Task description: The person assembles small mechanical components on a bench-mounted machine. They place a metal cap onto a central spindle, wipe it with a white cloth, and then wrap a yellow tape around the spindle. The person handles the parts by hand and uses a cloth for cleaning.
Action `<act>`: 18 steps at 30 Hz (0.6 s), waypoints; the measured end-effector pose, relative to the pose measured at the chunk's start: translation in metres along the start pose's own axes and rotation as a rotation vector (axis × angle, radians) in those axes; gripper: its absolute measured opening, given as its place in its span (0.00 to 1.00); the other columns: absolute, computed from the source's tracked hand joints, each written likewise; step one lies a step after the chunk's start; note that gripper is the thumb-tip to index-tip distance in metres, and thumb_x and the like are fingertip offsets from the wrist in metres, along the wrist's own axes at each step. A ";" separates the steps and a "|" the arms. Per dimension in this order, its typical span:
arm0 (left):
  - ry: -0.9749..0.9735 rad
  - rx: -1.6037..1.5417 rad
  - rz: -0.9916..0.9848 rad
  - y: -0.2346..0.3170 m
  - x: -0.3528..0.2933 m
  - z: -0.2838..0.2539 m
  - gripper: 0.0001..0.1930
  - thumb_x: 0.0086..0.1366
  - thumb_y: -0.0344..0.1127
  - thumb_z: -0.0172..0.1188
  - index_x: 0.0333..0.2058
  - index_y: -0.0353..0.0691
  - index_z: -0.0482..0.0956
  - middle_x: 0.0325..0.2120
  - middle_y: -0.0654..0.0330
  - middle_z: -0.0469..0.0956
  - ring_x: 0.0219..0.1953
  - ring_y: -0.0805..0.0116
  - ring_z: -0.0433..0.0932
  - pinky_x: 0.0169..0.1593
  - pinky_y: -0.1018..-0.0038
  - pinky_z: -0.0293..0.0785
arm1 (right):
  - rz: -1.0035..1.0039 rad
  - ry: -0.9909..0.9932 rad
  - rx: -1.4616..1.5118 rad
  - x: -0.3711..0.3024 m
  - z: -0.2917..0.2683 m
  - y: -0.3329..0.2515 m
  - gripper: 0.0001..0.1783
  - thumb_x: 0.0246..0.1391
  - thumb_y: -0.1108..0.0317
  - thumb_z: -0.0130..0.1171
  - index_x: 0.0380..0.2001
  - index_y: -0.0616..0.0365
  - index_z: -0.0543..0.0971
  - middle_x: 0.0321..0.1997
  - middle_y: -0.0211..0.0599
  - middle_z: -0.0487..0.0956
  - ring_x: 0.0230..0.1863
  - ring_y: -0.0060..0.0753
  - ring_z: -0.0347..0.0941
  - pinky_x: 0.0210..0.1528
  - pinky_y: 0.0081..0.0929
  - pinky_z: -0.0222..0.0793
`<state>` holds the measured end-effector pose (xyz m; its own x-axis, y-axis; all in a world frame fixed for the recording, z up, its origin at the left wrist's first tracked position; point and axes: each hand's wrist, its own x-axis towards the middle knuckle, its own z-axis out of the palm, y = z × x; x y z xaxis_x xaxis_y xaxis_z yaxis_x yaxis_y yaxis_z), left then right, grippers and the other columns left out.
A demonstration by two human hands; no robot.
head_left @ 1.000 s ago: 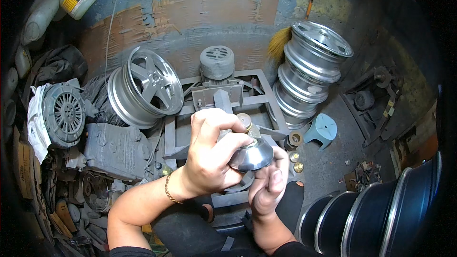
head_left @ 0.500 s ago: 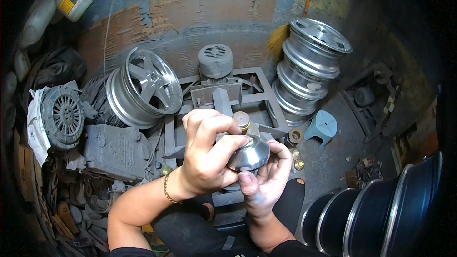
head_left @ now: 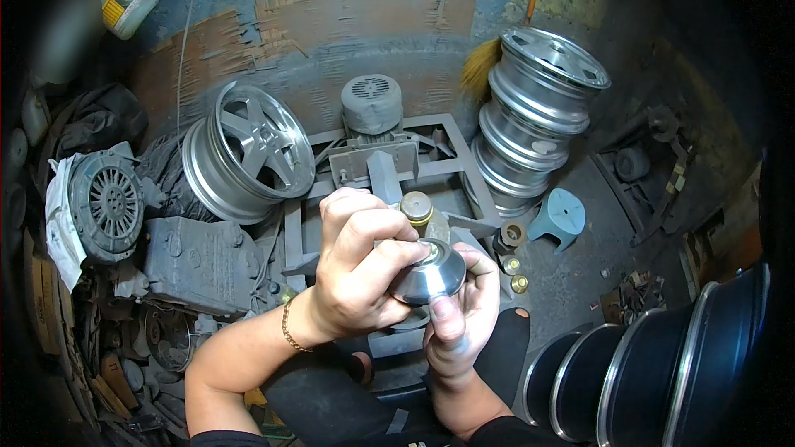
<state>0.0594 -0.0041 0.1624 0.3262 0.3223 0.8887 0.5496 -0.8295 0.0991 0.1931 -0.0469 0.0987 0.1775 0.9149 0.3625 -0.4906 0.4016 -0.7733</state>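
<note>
**Your metal cone sits between both hands; its seating is unclear**

Your left hand (head_left: 352, 269) curls over the metal cone (head_left: 431, 281), fingertips pressing near its small brassy centre. Your right hand (head_left: 460, 314) cups the cone's far side, thumb laid against its lower face, so both hands are gripping the one piece, in front of you and above your knees.

As far as this shows, you have the cone in hand with its centre being fingered; whether that centre is loose or tight, and whether the cone touches anything behind it, is hidden by your fingers.

Just beyond stands a round-topped metal post (head_left: 416, 205), then the steel frame (head_left: 469, 167) with its grey motor (head_left: 372, 103). Two brass fittings (head_left: 519, 284) and a dark collar (head_left: 511, 236) lie apart to your right, not in your hands.

Farther out, a spoked wheel (head_left: 203, 161) leans at the left, a silver wheel stack (head_left: 538, 87) rises at the right, and a blue stool (head_left: 563, 211) stands beside it
</note>
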 end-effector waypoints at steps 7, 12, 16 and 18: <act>0.010 -0.025 -0.037 0.000 0.000 0.000 0.19 0.34 0.31 0.71 0.29 0.39 0.79 0.32 0.60 0.75 0.38 0.56 0.72 0.45 0.60 0.69 | 0.053 0.024 0.099 -0.001 -0.001 0.000 0.31 0.50 0.65 0.67 0.51 0.65 0.64 0.53 0.43 0.65 0.52 0.30 0.66 0.59 0.30 0.62; 0.002 -0.052 -0.057 0.000 0.000 0.000 0.18 0.34 0.32 0.72 0.30 0.39 0.79 0.32 0.59 0.74 0.38 0.56 0.72 0.45 0.61 0.69 | 0.084 0.012 0.131 0.001 -0.004 0.000 0.26 0.52 0.68 0.64 0.49 0.66 0.65 0.52 0.43 0.66 0.51 0.28 0.66 0.59 0.29 0.62; 0.001 -0.075 -0.070 -0.001 -0.001 0.000 0.18 0.35 0.32 0.72 0.29 0.39 0.79 0.32 0.59 0.75 0.39 0.55 0.72 0.45 0.61 0.70 | 0.079 0.043 0.159 0.001 -0.004 -0.001 0.24 0.51 0.69 0.63 0.48 0.66 0.66 0.52 0.43 0.66 0.51 0.28 0.66 0.59 0.28 0.60; 0.003 -0.074 -0.067 -0.002 -0.003 0.000 0.18 0.35 0.32 0.72 0.29 0.39 0.79 0.32 0.59 0.75 0.39 0.55 0.72 0.45 0.61 0.70 | 0.098 0.060 0.181 0.000 -0.003 -0.001 0.23 0.51 0.70 0.62 0.47 0.65 0.67 0.53 0.43 0.67 0.52 0.28 0.66 0.60 0.28 0.59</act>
<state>0.0579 -0.0032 0.1596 0.2879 0.3772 0.8803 0.5117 -0.8376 0.1916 0.1965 -0.0472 0.0976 0.1689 0.9522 0.2546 -0.6525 0.3017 -0.6952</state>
